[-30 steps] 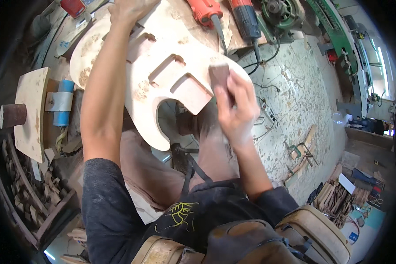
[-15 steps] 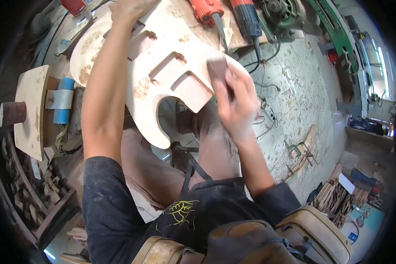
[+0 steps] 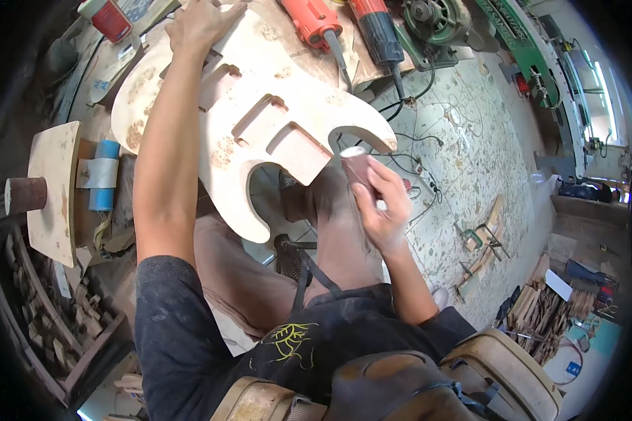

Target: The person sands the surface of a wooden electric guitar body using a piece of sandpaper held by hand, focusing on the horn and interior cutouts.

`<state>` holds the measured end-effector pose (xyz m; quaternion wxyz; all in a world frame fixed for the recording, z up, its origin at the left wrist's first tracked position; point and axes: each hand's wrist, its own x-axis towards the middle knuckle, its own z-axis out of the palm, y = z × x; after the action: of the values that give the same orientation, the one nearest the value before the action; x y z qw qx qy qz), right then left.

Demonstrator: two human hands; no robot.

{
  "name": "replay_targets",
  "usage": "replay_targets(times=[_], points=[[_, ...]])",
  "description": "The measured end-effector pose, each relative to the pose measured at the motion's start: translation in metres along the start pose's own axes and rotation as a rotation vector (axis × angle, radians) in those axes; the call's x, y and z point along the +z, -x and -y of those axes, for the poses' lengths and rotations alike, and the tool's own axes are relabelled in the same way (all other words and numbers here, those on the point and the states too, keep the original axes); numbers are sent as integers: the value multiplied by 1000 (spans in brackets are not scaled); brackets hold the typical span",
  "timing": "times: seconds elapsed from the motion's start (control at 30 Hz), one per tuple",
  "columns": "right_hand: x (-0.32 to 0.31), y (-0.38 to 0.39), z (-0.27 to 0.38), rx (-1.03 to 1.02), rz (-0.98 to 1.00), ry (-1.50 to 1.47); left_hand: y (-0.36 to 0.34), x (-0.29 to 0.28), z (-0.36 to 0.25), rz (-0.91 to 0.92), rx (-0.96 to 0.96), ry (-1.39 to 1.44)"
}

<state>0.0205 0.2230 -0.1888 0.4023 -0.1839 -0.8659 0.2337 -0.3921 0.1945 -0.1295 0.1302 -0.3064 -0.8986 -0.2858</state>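
A pale wooden electric guitar body with several routed cavities and brownish knot patches lies at the bench edge, its two horns toward me. My left hand rests with fingers spread on its far left part. In my right hand is a brown sandpaper roll, cylindrical with a pale round end. My fingers and thumb wrap around it. It is held off the wood, just right of the cutaway between the horns, below the right horn's tip.
Two red power tools with cords and a green machine stand at the back. A red and white bottle is far left. At left, a wooden fixture carries a blue cylinder. Cables and clamps lie on the speckled floor.
My right hand has moved the sandpaper roll from the right horn's surface toward me, off the wood. The guitar body has shifted slightly. My left hand stays on it.
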Motion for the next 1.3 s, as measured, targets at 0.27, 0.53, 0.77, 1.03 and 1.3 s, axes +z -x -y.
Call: replay_targets(times=[0.27, 0.53, 0.77, 1.03, 1.3], points=[[5, -21, 12, 68, -69, -27, -2, 4, 11, 30, -13, -13], [40, -78, 18, -25, -157, 49, 1, 13, 17, -96, 62, -111], [38, -82, 11, -114, -191, 112, -9, -7, 13, 116, -61, -41], [41, -85, 19, 11, -189, 84, -8, -3, 15, 79, -50, -61], [42, -64, 16, 41, -171, 26, -5, 5, 12, 95, -76, -73]])
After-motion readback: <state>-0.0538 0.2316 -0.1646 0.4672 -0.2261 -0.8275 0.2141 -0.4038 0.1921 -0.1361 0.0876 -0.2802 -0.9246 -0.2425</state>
